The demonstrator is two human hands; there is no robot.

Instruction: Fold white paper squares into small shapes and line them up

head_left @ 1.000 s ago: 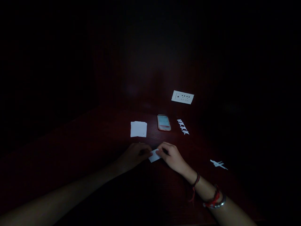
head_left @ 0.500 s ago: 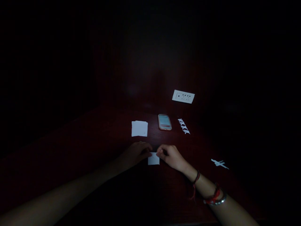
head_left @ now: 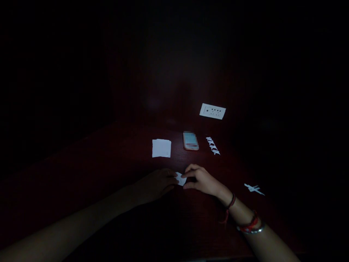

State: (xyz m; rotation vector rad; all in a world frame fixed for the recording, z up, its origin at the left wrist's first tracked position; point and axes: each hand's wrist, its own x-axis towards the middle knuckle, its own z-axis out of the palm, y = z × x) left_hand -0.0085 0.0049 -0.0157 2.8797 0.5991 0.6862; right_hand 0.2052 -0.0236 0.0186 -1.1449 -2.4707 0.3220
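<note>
The small white paper (head_left: 180, 178) sits low over the bench (head_left: 117, 163), its left edge pinched by the left hand (head_left: 159, 183) and its right edge by the right hand (head_left: 201, 179), both equally near.

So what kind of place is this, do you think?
Likely a dim indoor desk, home or office: a dark reddish wooden table, a white socket plate behind it, a phone, and the left hand and right hand pinching a small white paper.
</note>
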